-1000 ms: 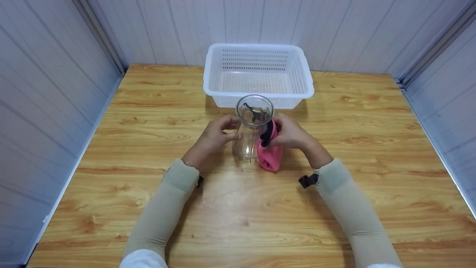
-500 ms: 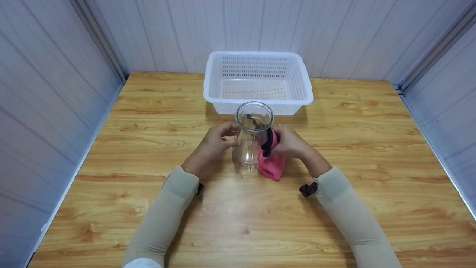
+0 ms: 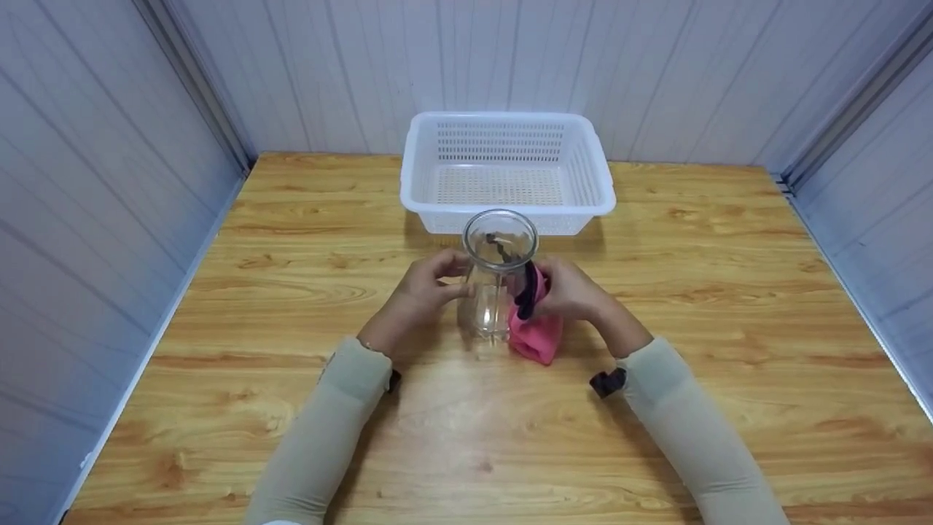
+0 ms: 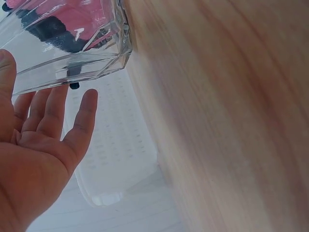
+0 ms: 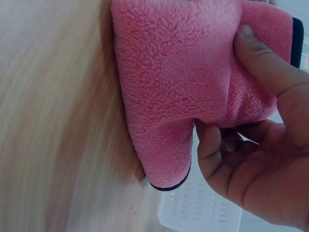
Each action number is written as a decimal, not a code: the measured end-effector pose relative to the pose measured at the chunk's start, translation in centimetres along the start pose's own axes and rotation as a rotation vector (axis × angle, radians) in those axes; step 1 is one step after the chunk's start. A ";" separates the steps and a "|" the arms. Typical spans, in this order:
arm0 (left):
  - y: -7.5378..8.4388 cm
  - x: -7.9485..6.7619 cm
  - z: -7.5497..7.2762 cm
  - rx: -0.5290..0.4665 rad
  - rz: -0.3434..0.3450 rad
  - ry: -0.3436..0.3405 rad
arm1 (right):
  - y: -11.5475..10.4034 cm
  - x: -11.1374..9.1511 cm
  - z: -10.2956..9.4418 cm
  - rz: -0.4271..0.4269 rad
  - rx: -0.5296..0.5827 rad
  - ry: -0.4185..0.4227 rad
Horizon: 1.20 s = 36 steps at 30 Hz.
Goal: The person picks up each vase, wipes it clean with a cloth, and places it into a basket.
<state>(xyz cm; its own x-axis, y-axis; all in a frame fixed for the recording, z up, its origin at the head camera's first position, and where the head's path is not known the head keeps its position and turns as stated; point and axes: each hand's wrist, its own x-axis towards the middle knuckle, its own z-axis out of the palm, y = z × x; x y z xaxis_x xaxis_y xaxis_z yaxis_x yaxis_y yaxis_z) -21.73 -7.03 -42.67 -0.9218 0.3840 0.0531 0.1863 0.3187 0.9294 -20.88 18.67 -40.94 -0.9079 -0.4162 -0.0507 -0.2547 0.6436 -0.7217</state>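
Note:
A clear glass vase (image 3: 487, 310) with a wide round rim stands upright on the table between the hands. My left hand (image 3: 430, 288) holds its left side, thumb in front and fingers behind. In the left wrist view the little finger of the left hand (image 4: 43, 140) sticks out, away from the glass. My right hand (image 3: 572, 292) grips a pink fleecy cloth (image 5: 178, 63) with dark edging, the thumb pressed on its face. The cloth lies against the vase's right side, its lower end hanging close to the table. Part of it shows through the glass.
A white perforated plastic basket (image 3: 508, 211) stands behind the vase at the back of the wooden table (image 3: 466, 437). Pale panel walls (image 3: 350, 73) enclose the back and both sides. Dark straps stick out at both wrists.
The head view has tilted up, so everything sits lower in the frame. The cloth's lower end has swung slightly right. Both hands keep their places at the vase.

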 end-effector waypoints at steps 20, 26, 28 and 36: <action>0.0 -0.4 -0.3 0.071 0.056 -0.044 | 0.2 -0.1 0.1 0.059 -0.004 0.013; -0.1 -0.8 0.0 0.070 0.063 -0.028 | 0.1 -0.3 0.6 0.059 0.001 0.008; -0.1 -0.8 0.1 0.081 0.049 -0.022 | 0.2 -0.4 0.7 0.052 0.012 0.006; 0.5 -0.5 0.2 0.036 0.002 -0.021 | 0.3 -0.5 0.5 -0.008 0.048 0.046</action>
<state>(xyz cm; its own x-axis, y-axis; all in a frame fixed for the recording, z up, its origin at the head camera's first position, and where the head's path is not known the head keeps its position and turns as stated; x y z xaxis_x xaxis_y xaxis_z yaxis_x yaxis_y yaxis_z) -21.09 -6.91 -42.34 -0.9143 0.4023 0.0471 0.2007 0.3491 0.9153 -20.34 18.73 -41.49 -0.9206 -0.3902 -0.0142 -0.2464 0.6088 -0.7541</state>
